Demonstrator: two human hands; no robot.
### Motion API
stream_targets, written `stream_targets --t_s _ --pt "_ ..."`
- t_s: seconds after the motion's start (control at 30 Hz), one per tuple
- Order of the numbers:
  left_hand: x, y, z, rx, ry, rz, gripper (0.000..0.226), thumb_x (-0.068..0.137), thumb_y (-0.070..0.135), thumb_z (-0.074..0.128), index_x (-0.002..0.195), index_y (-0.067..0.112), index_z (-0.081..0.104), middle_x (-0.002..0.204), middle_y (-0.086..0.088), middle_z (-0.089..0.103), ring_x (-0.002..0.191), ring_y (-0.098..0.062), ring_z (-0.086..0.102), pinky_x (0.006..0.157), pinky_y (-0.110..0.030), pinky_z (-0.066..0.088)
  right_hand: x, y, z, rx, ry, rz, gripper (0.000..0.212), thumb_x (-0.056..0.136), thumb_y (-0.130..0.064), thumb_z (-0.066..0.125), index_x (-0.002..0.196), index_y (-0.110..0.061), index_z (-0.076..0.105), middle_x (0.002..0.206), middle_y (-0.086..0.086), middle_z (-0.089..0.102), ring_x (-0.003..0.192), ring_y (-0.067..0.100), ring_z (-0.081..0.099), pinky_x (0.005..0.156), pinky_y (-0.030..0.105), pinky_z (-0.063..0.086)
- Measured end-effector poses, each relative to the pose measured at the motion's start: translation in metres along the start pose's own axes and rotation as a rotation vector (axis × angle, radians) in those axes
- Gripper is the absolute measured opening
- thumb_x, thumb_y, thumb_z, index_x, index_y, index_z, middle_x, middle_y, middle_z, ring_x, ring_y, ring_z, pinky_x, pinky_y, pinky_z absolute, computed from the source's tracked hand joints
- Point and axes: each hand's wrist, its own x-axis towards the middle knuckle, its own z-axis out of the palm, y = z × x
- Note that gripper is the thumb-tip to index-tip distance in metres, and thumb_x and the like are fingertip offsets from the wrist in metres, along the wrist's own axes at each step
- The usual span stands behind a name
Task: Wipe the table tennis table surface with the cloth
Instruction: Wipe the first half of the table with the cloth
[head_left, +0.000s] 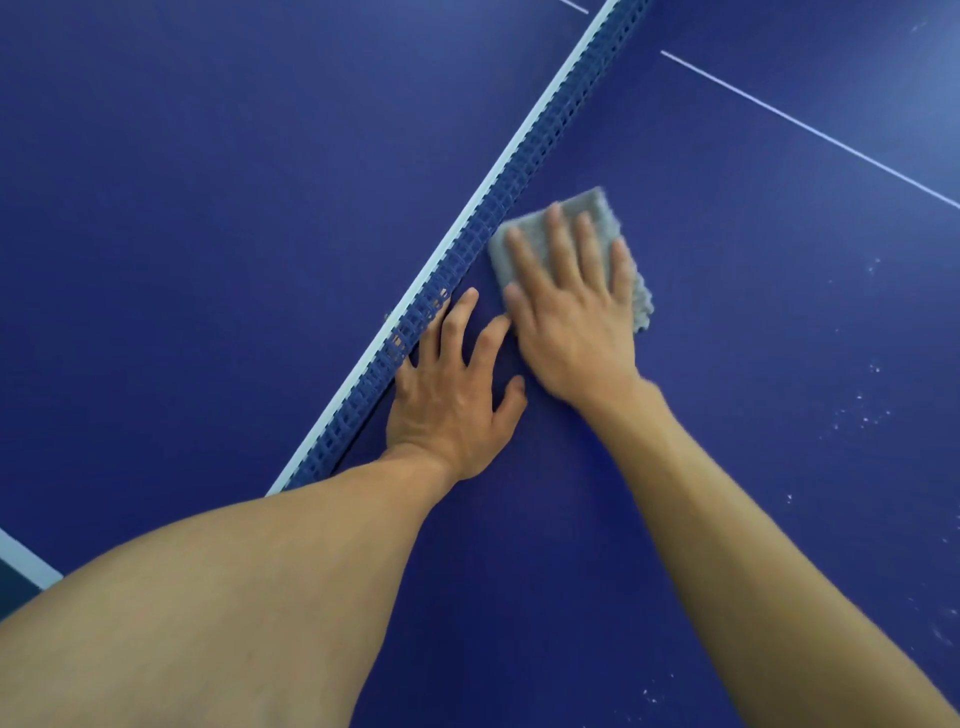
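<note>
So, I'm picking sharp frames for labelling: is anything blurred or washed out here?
Head view: the right hand and grey cloth are motion-smeared; the left hand and net look sharper; the table pales to a soft sheen at the upper right.

Blue table (208, 208) — grey cloth (600, 207), perhaps dust specks (862, 415).

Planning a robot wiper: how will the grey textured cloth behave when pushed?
Probably floppy: the grey textured cloth lies flat under the right hand. Its ragged edge may bunch. Likely light, sliding easily on the smooth blue table.
</note>
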Motion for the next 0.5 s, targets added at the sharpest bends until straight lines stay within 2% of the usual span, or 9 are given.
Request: stream_targets --t_s 0.03,0.1,0.17,0.27,0.37,0.43,0.5 --pt "0.000 0.000 0.000 -0.006 -0.001 -0.001 0.063 0.094 0.060 0.031 0.150 0.031 0.031 0.169 -0.003 0.013 0.157 -0.028 0.014 0.107 -0.061 0.038 -0.017 0.001 0.004 -0.017 0.006 -0.045 0.056 0.110 -0.047 0.024 0.164 -0.034 0.024 0.174 0.006 0.011 0.161 0.029 0.006 0.128 0.055 0.002" --pt "0.001 -0.001 0.001 -0.008 -0.005 -0.001 0.062 0.093 0.060 0.029 0.148 0.031 0.032 0.169 -0.002 0.013 0.157 -0.028 0.013 0.108 -0.061 0.037 -0.038 0.020 0.006 -0.031 0.026 0.001 0.055 0.109 -0.047 0.024 0.163 -0.035 0.027 0.173 0.006 0.015 0.160 0.028 0.011 0.128 0.055 0.005" --pt "0.001 -0.002 0.002 -0.005 -0.008 -0.004 0.061 0.093 0.060 0.028 0.147 0.032 0.032 0.169 -0.001 0.012 0.157 -0.027 0.013 0.107 -0.059 0.039 -0.035 0.050 0.000 -0.037 0.046 0.150 0.055 0.109 -0.047 0.024 0.164 -0.037 0.023 0.174 0.005 0.012 0.160 0.027 0.009 0.128 0.055 0.003" --pt "0.001 -0.001 0.001 0.005 -0.019 -0.003 0.060 0.094 0.061 0.030 0.148 0.032 0.031 0.169 -0.001 0.010 0.156 -0.027 0.015 0.105 -0.055 0.041 0.008 0.089 -0.017 0.014 0.023 0.400 0.059 0.108 -0.049 0.020 0.165 -0.038 0.010 0.175 0.004 -0.001 0.161 0.028 -0.002 0.127 0.057 -0.004" --pt "-0.001 0.000 -0.001 0.001 -0.035 0.000 0.061 0.095 0.061 0.030 0.149 0.033 0.028 0.170 0.000 0.006 0.156 -0.026 0.015 0.104 -0.054 0.042 0.051 0.088 -0.026 0.108 0.045 0.540 0.063 0.106 -0.048 0.015 0.166 -0.033 0.005 0.174 0.008 -0.009 0.160 0.031 -0.010 0.125 0.061 -0.008" --pt "-0.001 0.000 -0.002 -0.002 -0.043 -0.001 0.061 0.095 0.061 0.029 0.150 0.033 0.029 0.170 0.000 0.006 0.156 -0.026 0.015 0.103 -0.053 0.042 0.059 0.067 -0.023 0.106 0.048 0.517 0.062 0.107 -0.048 0.015 0.166 -0.032 0.004 0.174 0.010 -0.008 0.160 0.032 -0.010 0.125 0.062 -0.008" --pt "-0.002 -0.001 -0.002 0.014 -0.040 -0.005 0.063 0.094 0.061 0.027 0.150 0.033 0.029 0.170 0.000 0.007 0.157 -0.026 0.015 0.103 -0.052 0.042 0.048 0.042 -0.016 0.066 0.028 0.347 0.061 0.109 -0.048 0.018 0.166 -0.033 0.006 0.174 0.009 -0.005 0.160 0.031 -0.007 0.126 0.061 -0.006"
